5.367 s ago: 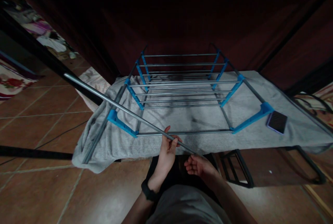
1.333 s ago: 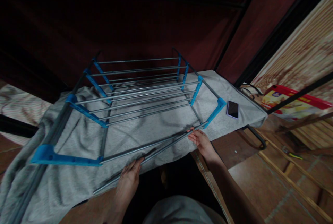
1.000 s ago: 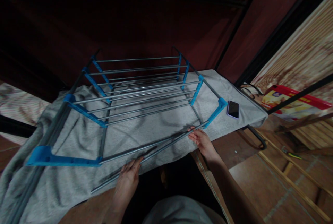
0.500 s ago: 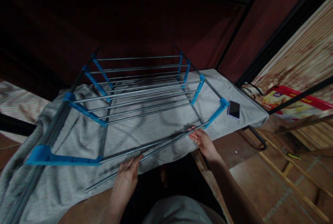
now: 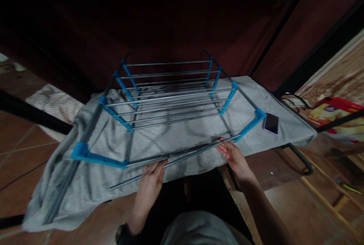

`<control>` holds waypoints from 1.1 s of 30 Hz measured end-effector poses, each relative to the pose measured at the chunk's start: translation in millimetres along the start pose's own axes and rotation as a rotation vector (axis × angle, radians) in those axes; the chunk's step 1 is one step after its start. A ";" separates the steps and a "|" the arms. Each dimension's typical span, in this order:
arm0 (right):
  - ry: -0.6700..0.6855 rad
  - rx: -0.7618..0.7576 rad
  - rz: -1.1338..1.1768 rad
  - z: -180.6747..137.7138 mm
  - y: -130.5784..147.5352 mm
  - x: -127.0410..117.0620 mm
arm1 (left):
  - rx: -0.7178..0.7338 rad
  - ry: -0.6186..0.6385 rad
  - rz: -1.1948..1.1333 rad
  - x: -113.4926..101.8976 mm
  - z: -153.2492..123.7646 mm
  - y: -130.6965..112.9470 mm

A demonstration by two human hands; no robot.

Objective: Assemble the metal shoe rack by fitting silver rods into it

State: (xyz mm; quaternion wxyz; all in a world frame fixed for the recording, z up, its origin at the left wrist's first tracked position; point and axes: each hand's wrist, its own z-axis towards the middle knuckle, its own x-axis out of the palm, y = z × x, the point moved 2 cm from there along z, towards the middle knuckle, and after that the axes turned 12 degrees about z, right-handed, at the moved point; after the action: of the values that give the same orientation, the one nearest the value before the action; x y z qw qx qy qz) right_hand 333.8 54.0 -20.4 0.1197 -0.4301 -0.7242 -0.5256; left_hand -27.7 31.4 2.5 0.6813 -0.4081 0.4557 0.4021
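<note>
- Key relation: loose rod (image 5: pixel 192 155) vs front crossbar (image 5: pixel 142 160) of the blue-and-grey rack (image 5: pixel 176 103). They splay apart on my left and converge on my right.
- Rod location: in both my hands, in front of me, along the near edge of the grey cloth (image 5: pixel 287 104).
- Long axis: side to side on a slant, left end closer to my body, right end farther out at the inner end of the right blue bracket (image 5: pixel 250 125). Can't tell if rod and bracket touch.
- Left end sticks out past my left hand (image 5: pixel 150 182), below the left blue bracket (image 5: pixel 98 157), clear of it.
- My right hand (image 5: pixel 233 157) is the one nearer the meeting point, just beside the right bracket.
- Left grip: closed over the rod, back of hand up, fingertips right by the crossbar. Contact with the crossbar unclear.
- Right grip: fingers curled round the rod near its right end, palm partly showing. Thumb hard to make out.
- How tight either grip is: can't tell.
- Phone (image 5: pixel 271 123) lies on the cloth, just beyond the right bracket.
</note>
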 end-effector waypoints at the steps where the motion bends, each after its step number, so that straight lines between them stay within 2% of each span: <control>1: -0.007 0.000 0.005 0.8 0.0 -2.3 | -0.006 0.006 0.010 -3.2 -0.1 -2.6; 7: -0.048 0.038 0.013 9.8 -0.5 -11.9 | -0.008 0.064 0.059 -19.1 3.0 -12.4; 18: -0.088 0.052 0.069 5.7 5.1 -1.4 | 0.052 0.102 0.208 -49.1 18.3 -23.0; 27: -0.094 0.152 0.107 2.3 -1.3 17.8 | 0.132 0.055 0.306 -63.9 34.2 -28.4; 33: -0.080 0.151 0.103 1.7 -1.9 25.8 | 0.143 0.031 0.333 -72.8 42.6 -31.1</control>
State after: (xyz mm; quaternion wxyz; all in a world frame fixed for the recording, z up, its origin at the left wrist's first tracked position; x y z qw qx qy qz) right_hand 317.4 68.1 -6.3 0.1495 -0.4773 -0.7428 -0.4451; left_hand -5.6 47.3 88.2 0.6254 -0.2835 0.5550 0.4696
